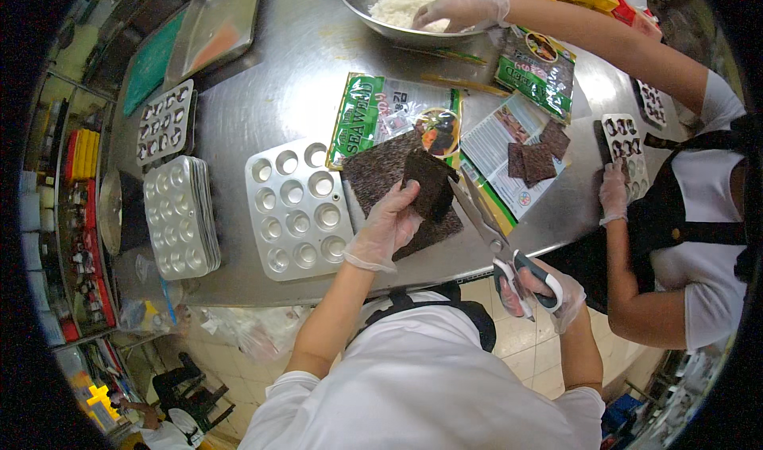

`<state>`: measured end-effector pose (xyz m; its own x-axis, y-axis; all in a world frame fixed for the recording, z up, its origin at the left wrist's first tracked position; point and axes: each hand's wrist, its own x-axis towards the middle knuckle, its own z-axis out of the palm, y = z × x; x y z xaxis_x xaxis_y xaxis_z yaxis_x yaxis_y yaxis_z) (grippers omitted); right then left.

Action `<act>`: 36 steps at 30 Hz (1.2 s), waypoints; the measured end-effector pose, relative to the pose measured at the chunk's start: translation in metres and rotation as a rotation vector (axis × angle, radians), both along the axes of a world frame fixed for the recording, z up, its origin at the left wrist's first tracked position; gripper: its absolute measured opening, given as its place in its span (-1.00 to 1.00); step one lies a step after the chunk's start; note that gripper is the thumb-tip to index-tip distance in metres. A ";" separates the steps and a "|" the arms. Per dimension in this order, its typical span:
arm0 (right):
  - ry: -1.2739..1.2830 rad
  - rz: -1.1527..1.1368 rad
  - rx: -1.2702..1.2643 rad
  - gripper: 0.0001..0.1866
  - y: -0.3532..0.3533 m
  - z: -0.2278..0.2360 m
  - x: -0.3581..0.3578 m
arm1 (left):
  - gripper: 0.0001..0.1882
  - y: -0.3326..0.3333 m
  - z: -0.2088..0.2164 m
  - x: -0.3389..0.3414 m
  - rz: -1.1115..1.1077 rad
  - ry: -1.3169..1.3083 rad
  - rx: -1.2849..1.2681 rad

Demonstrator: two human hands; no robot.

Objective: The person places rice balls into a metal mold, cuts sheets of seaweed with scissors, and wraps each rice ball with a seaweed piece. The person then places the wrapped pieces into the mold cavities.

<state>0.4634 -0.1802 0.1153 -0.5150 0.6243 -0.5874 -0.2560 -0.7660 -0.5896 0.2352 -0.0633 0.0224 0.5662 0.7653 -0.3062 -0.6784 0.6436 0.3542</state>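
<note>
My left hand (383,229), in a thin clear glove, pinches a dark folded piece of seaweed (434,186) above the table. Long kitchen scissors (494,239) with grey and white handles are in my gloved right hand (567,289), its fingers through the loops. Their blades are spread, with the tips at the seaweed's right edge. Below lies a larger seaweed sheet (373,172), partly covered by my left hand and the held piece. Beside it rest a green and clear seaweed packet (359,116) and several cut seaweed squares (539,164) on another packet (494,132).
A muffin tin (296,212) lies left of my left hand, near a stack of tins (176,216). Across the table, a co-worker's gloved hand (457,11) reaches into a steel bowl (373,30) of rice; their other hand (613,192) touches a partly filled tin (625,144).
</note>
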 end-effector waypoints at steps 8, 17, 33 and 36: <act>0.053 0.008 0.004 -0.54 0.004 -0.007 0.009 | -0.55 0.009 0.013 -0.010 -0.123 0.527 0.089; 0.087 -0.039 -0.015 -0.50 -0.004 -0.024 -0.008 | -0.62 0.016 0.014 -0.012 -0.130 0.478 0.344; 0.038 -0.058 -0.015 -0.44 -0.012 -0.040 -0.028 | -0.57 0.016 0.011 -0.007 -0.240 0.626 0.431; 0.158 -0.058 0.069 -0.40 -0.013 -0.046 -0.032 | -0.58 0.016 0.013 -0.004 -0.274 0.618 0.455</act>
